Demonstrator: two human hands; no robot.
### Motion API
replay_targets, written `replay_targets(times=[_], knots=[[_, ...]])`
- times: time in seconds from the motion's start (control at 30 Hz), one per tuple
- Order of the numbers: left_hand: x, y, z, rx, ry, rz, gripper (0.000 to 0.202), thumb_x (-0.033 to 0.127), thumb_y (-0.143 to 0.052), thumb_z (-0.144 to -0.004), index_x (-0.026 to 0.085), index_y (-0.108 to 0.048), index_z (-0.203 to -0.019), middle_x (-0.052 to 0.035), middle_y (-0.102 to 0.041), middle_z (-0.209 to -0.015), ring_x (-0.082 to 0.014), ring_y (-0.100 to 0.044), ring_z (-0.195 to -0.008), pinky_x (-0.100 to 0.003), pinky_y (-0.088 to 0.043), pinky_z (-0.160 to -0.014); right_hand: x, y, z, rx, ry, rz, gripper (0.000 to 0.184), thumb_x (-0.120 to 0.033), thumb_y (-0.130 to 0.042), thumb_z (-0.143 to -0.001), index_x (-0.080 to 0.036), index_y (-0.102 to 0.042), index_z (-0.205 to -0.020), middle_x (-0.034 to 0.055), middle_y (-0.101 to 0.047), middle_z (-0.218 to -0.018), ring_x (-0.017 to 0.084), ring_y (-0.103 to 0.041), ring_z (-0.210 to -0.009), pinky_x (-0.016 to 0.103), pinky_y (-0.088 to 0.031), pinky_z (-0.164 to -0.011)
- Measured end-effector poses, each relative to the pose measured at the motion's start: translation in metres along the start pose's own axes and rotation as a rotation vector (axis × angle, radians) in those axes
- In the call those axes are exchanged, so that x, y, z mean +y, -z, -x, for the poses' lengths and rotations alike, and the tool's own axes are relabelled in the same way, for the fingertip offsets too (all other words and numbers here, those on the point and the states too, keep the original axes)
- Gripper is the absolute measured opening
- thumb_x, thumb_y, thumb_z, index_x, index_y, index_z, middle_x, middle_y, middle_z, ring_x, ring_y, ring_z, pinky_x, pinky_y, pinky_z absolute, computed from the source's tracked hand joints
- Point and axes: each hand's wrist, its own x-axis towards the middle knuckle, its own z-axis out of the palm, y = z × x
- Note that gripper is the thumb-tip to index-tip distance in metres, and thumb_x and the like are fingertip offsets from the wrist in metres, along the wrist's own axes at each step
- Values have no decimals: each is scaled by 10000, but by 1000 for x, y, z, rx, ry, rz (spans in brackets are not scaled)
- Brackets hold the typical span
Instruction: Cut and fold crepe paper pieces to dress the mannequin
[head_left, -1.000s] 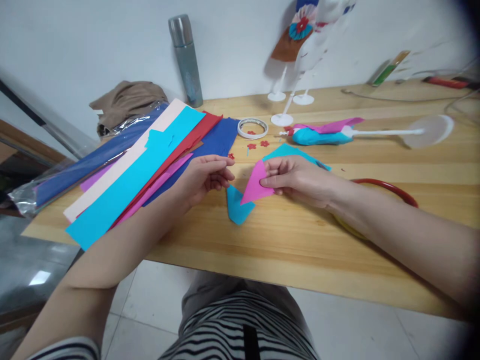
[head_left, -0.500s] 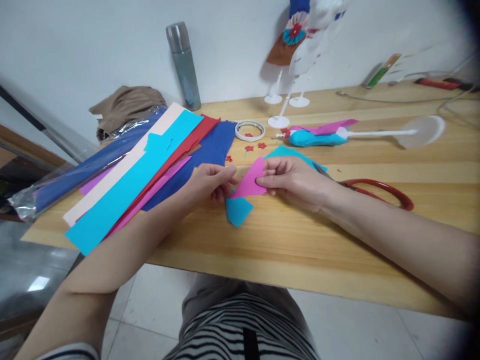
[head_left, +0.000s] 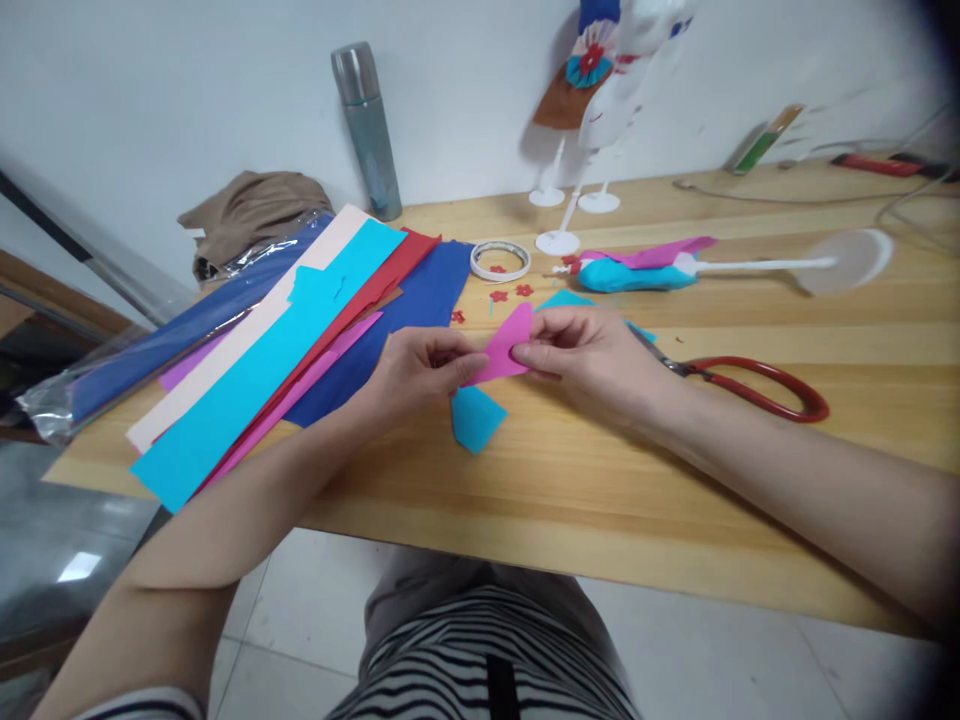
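Note:
A small pink piece of crepe paper (head_left: 510, 345) is stretched between my two hands, just above the table. My left hand (head_left: 431, 365) pinches its left end between thumb and fingers. On the right edge, my right hand (head_left: 574, 345) grips it with the thumb on top. A turquoise paper scrap (head_left: 478, 420) lies on the wood below it. Another turquoise piece (head_left: 566, 299) is partly hidden behind my right hand. Red-handled scissors (head_left: 765, 385) rest by my right forearm, their blades partly covered.
Colored paper strips (head_left: 270, 370) are piled at the left. Behind lie a tape roll (head_left: 500, 275), small red paper flowers (head_left: 524, 291) and a wrapped figure on a white stand (head_left: 637, 272). A thermos (head_left: 369, 140) and white stands (head_left: 557, 243) are near the wall.
My left hand has moved right and closed on the left end of the pink paper. My right hand has shifted slightly, and more of the scissors shows.

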Motion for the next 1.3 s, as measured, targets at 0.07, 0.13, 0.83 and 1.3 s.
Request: replay_targets(times=[0.07,0.13,0.83,1.3], knots=[[-2,3,-2,53,9,-6,267,372,-665,-852,144,-689,-715,-4,-649,-607,-83,-540,-503,-196,-399,-479,-1,2,0,10,2,19,264,-429,-797,-714,-225,-637,-666,-25,-578,-608,120,-481,-544,281,-374,-534],[-8,7,-6,110,52,-43,203,308,-639,-854,139,-702,-763,-26,-706,-677,-80,-547,-496,-201,-416,-486,-2,5,-2,55,38,80,227,-388,-776,-727,-231,-621,-672,-28,-562,-614,125,-460,-550,285,-363,-532],[-6,5,-5,-70,409,602,354,445,-853,-745,129,-730,-844,-73,-759,-800,-125,-672,-596,-210,-478,-517,5,3,9,-35,538,358,211,-213,-634,-911,-318,-768,-1035,51,-792,-1105,269,-734,-1060,483,-567,-1006],[-4,4,-3,-82,303,530,415,477,-926,-625,144,-711,-747,-22,-691,-628,-106,-617,-531,-199,-452,-493,1,-6,9,-84,-36,-135,299,-360,-835,-744,-237,-729,-995,-38,-670,-643,127,-593,-515,281,-508,-528]])
